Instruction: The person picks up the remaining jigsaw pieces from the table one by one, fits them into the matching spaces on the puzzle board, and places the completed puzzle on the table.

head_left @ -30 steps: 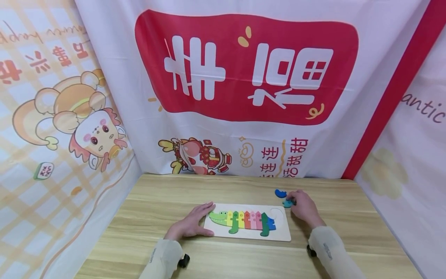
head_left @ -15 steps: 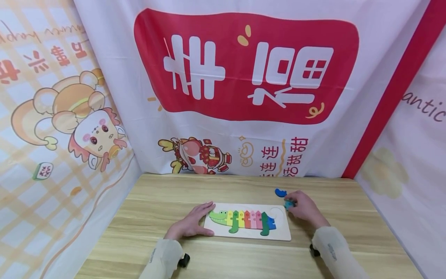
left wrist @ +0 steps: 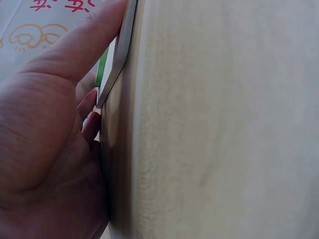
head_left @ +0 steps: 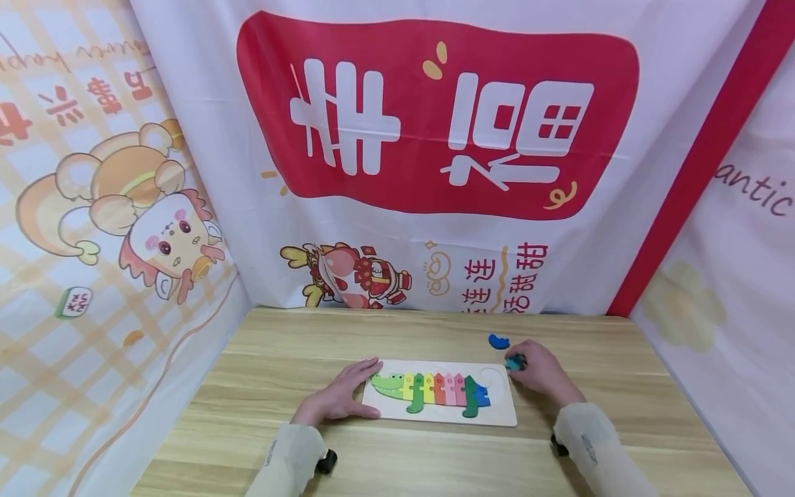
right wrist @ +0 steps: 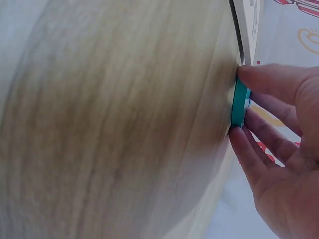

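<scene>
A wooden puzzle board (head_left: 435,415) lies on the table with a colourful crocodile (head_left: 435,391) made of jigsaw pieces in it. My left hand (head_left: 338,395) rests at the board's left end, fingers near the far corner and thumb along the near edge; in the left wrist view the thumb (left wrist: 84,50) lies straight against the board. Beyond the board's far right corner, my right hand (head_left: 539,369) pinches a teal puzzle piece (right wrist: 239,104) between thumb and fingers, low at the tabletop. The fingers partly hide that piece in the head view.
A loose blue puzzle piece (head_left: 499,342) lies on the wooden table (head_left: 435,459), just beyond the teal one. A pale curved outline (head_left: 494,381) shows at the board's right end. Printed cloths (head_left: 435,131) hang behind and at both sides of the table.
My right hand has shifted slightly and its grip on the teal puzzle piece has altered a little. The left hand and the board have stayed in place.
</scene>
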Demonstrator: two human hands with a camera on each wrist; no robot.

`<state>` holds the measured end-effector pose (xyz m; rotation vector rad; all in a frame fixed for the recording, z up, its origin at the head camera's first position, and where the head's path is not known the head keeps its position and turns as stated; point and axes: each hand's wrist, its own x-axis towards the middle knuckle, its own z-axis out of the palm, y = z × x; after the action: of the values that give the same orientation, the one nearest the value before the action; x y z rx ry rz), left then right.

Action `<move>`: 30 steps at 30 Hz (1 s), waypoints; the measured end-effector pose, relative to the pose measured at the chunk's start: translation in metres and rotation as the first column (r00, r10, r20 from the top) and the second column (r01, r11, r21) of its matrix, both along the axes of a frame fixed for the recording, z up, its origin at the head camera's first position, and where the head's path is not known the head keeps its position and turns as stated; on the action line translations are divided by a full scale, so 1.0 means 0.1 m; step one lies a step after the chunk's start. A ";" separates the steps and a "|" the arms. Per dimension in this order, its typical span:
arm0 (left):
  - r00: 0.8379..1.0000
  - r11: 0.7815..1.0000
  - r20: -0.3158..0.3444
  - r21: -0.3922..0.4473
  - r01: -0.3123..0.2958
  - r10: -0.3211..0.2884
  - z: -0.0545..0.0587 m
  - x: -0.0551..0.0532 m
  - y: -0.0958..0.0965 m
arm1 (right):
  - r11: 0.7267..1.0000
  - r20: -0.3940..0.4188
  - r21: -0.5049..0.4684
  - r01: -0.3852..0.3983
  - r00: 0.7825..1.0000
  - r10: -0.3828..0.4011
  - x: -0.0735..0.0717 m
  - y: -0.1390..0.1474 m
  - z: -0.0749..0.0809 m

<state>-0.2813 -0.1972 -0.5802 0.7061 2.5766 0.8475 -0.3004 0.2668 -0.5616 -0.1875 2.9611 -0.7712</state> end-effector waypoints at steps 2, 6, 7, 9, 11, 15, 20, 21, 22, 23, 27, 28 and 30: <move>1.000 1.000 0.000 0.003 0.000 0.000 0.01 0.00 0.00 | 1.000 -0.004 0.010 -0.003 1.000 0.003 0.00 -0.01 0.00; 1.000 1.000 0.004 0.002 0.003 -0.003 0.02 0.00 0.00 | 1.000 -0.004 -0.003 0.009 1.000 -0.009 0.01 -0.03 0.04; 1.000 1.000 0.005 0.000 0.005 -0.005 0.02 0.00 0.00 | 1.000 -0.007 -0.012 0.014 1.000 -0.014 0.02 -0.04 0.05; 1.000 1.000 0.007 -0.004 0.007 -0.007 0.02 -0.01 0.00 | 0.999 -0.021 -0.028 0.015 1.000 -0.015 0.03 -0.05 0.09; 1.000 1.000 0.003 -0.004 0.009 -0.009 0.01 0.00 0.00 | 0.999 -0.046 -0.040 0.002 0.999 -0.004 0.05 -0.07 0.12; 1.000 1.000 -0.004 -0.003 0.012 -0.012 0.00 0.00 0.00 | 0.998 -0.075 -0.061 -0.014 0.997 0.010 0.10 -0.12 0.18; 1.000 1.000 -0.008 -0.008 0.011 -0.011 -0.01 -0.01 0.00 | 0.993 -0.074 -0.116 -0.003 0.997 -0.006 0.20 -0.20 0.22; 1.000 1.000 -0.007 -0.008 0.011 -0.011 -0.01 -0.01 0.00 | 0.992 -0.078 -0.130 0.000 0.997 -0.010 0.22 -0.21 0.23; 1.000 1.000 -0.007 -0.009 0.012 -0.012 -0.02 -0.01 0.00 | 0.990 -0.090 -0.141 -0.011 0.996 -0.002 0.25 -0.23 0.23; 1.000 1.000 -0.005 -0.009 0.011 -0.011 -0.02 -0.01 0.00 | 0.988 -0.109 -0.152 -0.028 0.994 0.011 0.28 -0.24 0.24; 1.000 1.000 -0.004 -0.005 0.007 -0.007 -0.02 -0.01 -0.01 | 0.984 -0.201 -0.153 -0.090 0.978 0.058 0.40 -0.32 0.28; 1.000 1.000 -0.005 -0.005 0.006 -0.006 -0.02 -0.01 -0.01 | 0.983 -0.228 -0.147 -0.112 0.971 0.076 0.42 -0.34 0.29; 1.000 1.000 -0.007 -0.005 0.006 -0.006 -0.02 -0.02 -0.01 | 0.981 -0.277 -0.134 -0.140 0.956 0.098 0.46 -0.37 0.31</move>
<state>-0.2828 -0.1983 -0.5819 0.7161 2.5812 0.8383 -0.2544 0.2296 -0.5303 -0.5163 3.1003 -1.0326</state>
